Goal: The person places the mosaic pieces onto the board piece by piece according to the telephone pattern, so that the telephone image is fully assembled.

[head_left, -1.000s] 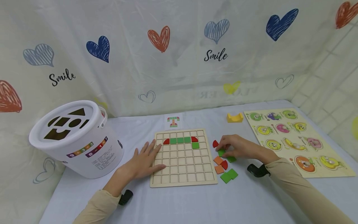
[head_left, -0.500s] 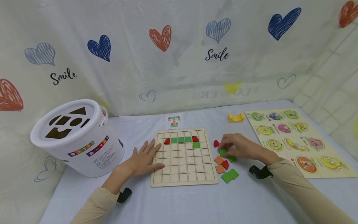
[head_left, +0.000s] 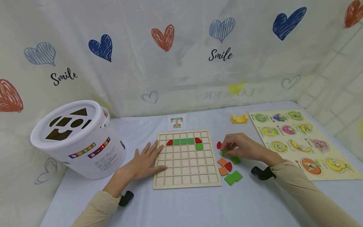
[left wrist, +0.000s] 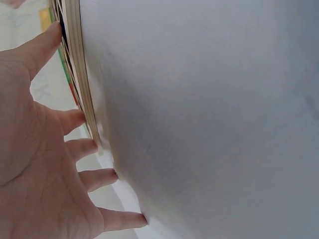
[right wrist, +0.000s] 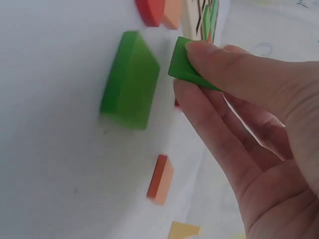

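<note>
A pale wooden grid board point(head_left: 184, 171) lies flat, with a row of green squares point(head_left: 183, 141) between red quarter-round tiles point(head_left: 198, 140) and one green square point(head_left: 199, 146) below the row's right end. My left hand point(head_left: 140, 165), fingers spread, rests along the board's left edge; in the left wrist view its thumb and some fingertips touch the board's side. To the right of the board, my right hand point(head_left: 242, 146) pinches a green square tile point(right wrist: 180, 62) between thumb and fingers. Another green tile point(head_left: 235, 160) lies just beneath that hand.
Loose orange tiles point(head_left: 223, 171), red quarter-rounds point(head_left: 228, 166) and green tiles point(head_left: 233, 178) lie by the board's right side. A pattern card point(head_left: 181, 126) sits behind the board. Around them are a white bucket point(head_left: 105, 157), a yellow block point(head_left: 239, 119) and a fruit puzzle board point(head_left: 283, 170).
The green tile between my right fingers has shifted and tipped slightly, and that hand has moved a little. The left hand stays on the board's edge.
</note>
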`<control>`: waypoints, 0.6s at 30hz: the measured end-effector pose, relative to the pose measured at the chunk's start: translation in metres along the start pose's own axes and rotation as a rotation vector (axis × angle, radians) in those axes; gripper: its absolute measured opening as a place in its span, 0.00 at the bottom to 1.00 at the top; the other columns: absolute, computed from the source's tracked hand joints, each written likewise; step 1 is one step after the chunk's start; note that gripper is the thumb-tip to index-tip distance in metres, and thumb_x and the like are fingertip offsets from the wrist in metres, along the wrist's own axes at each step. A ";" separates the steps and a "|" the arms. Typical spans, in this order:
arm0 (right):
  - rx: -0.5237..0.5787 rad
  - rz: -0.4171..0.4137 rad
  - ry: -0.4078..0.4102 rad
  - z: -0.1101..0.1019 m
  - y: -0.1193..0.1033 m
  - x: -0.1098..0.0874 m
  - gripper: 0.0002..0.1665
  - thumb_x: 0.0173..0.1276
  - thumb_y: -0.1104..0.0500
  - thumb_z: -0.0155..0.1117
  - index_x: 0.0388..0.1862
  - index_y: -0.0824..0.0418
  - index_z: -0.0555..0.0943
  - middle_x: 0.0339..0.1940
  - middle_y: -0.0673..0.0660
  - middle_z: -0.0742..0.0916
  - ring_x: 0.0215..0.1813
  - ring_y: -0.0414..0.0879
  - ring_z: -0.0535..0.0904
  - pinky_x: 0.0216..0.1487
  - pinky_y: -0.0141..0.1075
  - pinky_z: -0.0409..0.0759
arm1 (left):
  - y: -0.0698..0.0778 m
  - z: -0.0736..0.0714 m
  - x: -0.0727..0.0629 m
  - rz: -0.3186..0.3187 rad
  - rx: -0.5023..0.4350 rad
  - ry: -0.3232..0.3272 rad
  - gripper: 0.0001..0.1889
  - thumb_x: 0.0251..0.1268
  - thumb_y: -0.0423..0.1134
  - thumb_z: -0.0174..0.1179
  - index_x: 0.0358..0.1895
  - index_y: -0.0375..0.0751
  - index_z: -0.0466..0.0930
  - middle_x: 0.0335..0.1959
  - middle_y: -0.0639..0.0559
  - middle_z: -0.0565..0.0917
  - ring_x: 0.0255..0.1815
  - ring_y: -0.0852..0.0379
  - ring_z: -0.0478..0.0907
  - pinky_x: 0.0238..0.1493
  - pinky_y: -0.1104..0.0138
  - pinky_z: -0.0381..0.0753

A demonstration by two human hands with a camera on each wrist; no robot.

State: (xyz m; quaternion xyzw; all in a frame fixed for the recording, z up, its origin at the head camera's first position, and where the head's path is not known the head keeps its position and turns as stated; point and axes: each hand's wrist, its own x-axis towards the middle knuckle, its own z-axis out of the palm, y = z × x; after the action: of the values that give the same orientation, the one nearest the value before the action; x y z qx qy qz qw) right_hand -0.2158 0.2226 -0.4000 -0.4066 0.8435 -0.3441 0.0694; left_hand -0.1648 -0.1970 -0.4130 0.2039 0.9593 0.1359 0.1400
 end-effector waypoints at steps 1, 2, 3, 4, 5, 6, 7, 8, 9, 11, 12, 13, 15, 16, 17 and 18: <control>-0.008 -0.015 0.015 0.001 -0.001 0.002 0.11 0.61 0.69 0.79 0.39 0.58 0.88 0.39 0.49 0.87 0.39 0.40 0.85 0.43 0.36 0.87 | 0.000 0.000 0.000 -0.001 -0.001 0.000 0.49 0.75 0.70 0.53 0.86 0.43 0.50 0.87 0.41 0.44 0.86 0.33 0.39 0.70 0.22 0.40; -0.016 -0.030 0.028 0.001 -0.003 0.005 0.11 0.61 0.69 0.79 0.39 0.58 0.88 0.39 0.49 0.88 0.39 0.40 0.85 0.43 0.36 0.87 | 0.000 0.000 0.000 0.000 -0.001 0.000 0.49 0.75 0.70 0.53 0.86 0.43 0.50 0.87 0.41 0.44 0.86 0.33 0.39 0.70 0.22 0.40; -0.021 -0.048 0.040 0.002 -0.004 0.009 0.11 0.61 0.70 0.79 0.39 0.58 0.88 0.39 0.49 0.88 0.39 0.40 0.86 0.42 0.37 0.87 | 0.000 0.000 0.000 -0.001 0.000 0.000 0.48 0.75 0.69 0.53 0.86 0.43 0.50 0.87 0.41 0.44 0.86 0.33 0.39 0.70 0.22 0.40; -0.023 -0.058 0.047 0.003 -0.006 0.013 0.11 0.61 0.70 0.79 0.39 0.59 0.88 0.39 0.49 0.88 0.40 0.41 0.86 0.43 0.37 0.87 | -0.001 0.000 0.000 -0.001 0.001 0.001 0.48 0.75 0.69 0.53 0.86 0.43 0.51 0.87 0.41 0.44 0.86 0.33 0.39 0.71 0.22 0.40; -0.025 -0.068 0.054 0.004 -0.008 0.017 0.11 0.61 0.71 0.78 0.39 0.59 0.88 0.39 0.49 0.88 0.40 0.41 0.86 0.43 0.37 0.87 | -0.001 0.000 0.000 -0.001 0.002 0.002 0.48 0.75 0.69 0.53 0.86 0.43 0.51 0.87 0.41 0.44 0.86 0.33 0.39 0.71 0.22 0.40; -0.023 -0.080 0.063 0.005 -0.010 0.021 0.11 0.61 0.71 0.78 0.39 0.60 0.88 0.39 0.49 0.88 0.39 0.41 0.86 0.42 0.37 0.87 | -0.001 0.000 0.000 0.000 0.002 0.002 0.48 0.75 0.69 0.53 0.86 0.43 0.51 0.87 0.41 0.44 0.86 0.33 0.39 0.71 0.22 0.40; -0.019 -0.089 0.068 0.007 -0.012 0.026 0.12 0.61 0.72 0.78 0.40 0.60 0.88 0.39 0.49 0.88 0.39 0.41 0.86 0.42 0.36 0.87 | -0.001 0.000 0.000 0.000 0.003 0.003 0.48 0.75 0.69 0.53 0.86 0.43 0.51 0.87 0.41 0.44 0.86 0.33 0.39 0.71 0.22 0.40; -0.010 -0.096 0.070 0.009 -0.014 0.031 0.12 0.61 0.72 0.78 0.40 0.61 0.88 0.39 0.50 0.87 0.39 0.42 0.86 0.42 0.36 0.87 | -0.001 0.000 0.000 0.001 0.004 0.003 0.48 0.75 0.69 0.53 0.86 0.44 0.51 0.87 0.41 0.44 0.86 0.33 0.39 0.71 0.22 0.40; 0.001 -0.106 0.073 0.012 -0.016 0.036 0.12 0.61 0.73 0.77 0.41 0.61 0.88 0.40 0.50 0.87 0.39 0.42 0.86 0.42 0.36 0.87 | -0.001 0.000 0.000 0.002 0.005 0.003 0.48 0.75 0.69 0.53 0.86 0.44 0.50 0.87 0.42 0.44 0.86 0.33 0.39 0.71 0.22 0.40; 0.027 -0.118 0.074 0.018 -0.020 0.046 0.12 0.62 0.73 0.77 0.42 0.62 0.88 0.41 0.51 0.87 0.40 0.43 0.85 0.42 0.36 0.87 | -0.001 0.000 0.000 0.002 0.007 0.003 0.48 0.75 0.69 0.53 0.86 0.44 0.50 0.87 0.42 0.44 0.86 0.33 0.38 0.71 0.22 0.40; 0.041 -0.130 0.075 0.022 -0.022 0.051 0.12 0.62 0.73 0.76 0.42 0.62 0.88 0.41 0.52 0.87 0.40 0.43 0.85 0.42 0.36 0.87 | -0.001 0.000 0.000 0.003 0.007 0.003 0.48 0.75 0.69 0.53 0.86 0.44 0.50 0.87 0.42 0.44 0.86 0.33 0.38 0.71 0.22 0.40; 0.055 -0.138 0.070 0.025 -0.024 0.057 0.12 0.63 0.73 0.76 0.42 0.62 0.88 0.41 0.53 0.87 0.41 0.44 0.85 0.43 0.36 0.87 | -0.001 0.000 0.000 0.001 0.008 0.003 0.48 0.75 0.69 0.53 0.86 0.44 0.49 0.87 0.42 0.43 0.86 0.33 0.38 0.71 0.23 0.39; 0.088 -0.157 0.058 0.033 -0.028 0.068 0.11 0.64 0.73 0.75 0.43 0.63 0.88 0.42 0.54 0.87 0.41 0.44 0.86 0.44 0.36 0.87 | 0.000 0.000 0.000 -0.001 0.007 0.003 0.48 0.75 0.69 0.53 0.86 0.44 0.49 0.87 0.42 0.43 0.86 0.33 0.38 0.71 0.23 0.39; 0.102 -0.162 0.049 0.037 -0.029 0.074 0.10 0.64 0.72 0.75 0.43 0.63 0.88 0.42 0.54 0.87 0.41 0.44 0.86 0.45 0.36 0.87 | 0.000 0.000 0.000 -0.002 0.006 0.002 0.48 0.75 0.69 0.53 0.86 0.44 0.49 0.87 0.42 0.43 0.86 0.33 0.38 0.71 0.23 0.39; 0.112 -0.168 0.044 0.040 -0.031 0.079 0.10 0.64 0.72 0.75 0.43 0.63 0.88 0.42 0.54 0.87 0.41 0.43 0.86 0.46 0.36 0.87 | 0.000 0.000 0.000 -0.004 0.005 0.002 0.48 0.75 0.69 0.53 0.86 0.44 0.49 0.87 0.42 0.44 0.86 0.32 0.39 0.71 0.23 0.39; 0.120 -0.171 0.039 0.044 -0.033 0.084 0.10 0.65 0.72 0.75 0.43 0.63 0.88 0.42 0.54 0.87 0.41 0.43 0.86 0.46 0.36 0.87 | 0.000 0.000 0.000 -0.005 0.004 0.001 0.49 0.74 0.69 0.53 0.86 0.44 0.49 0.87 0.42 0.44 0.86 0.32 0.39 0.71 0.23 0.39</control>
State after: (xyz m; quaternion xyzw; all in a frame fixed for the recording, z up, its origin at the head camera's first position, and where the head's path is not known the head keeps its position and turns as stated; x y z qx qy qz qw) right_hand -0.2325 0.1240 -0.3980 -0.4656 0.7846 -0.4067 0.0476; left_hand -0.1646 -0.1969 -0.4129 0.2016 0.9602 0.1337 0.1395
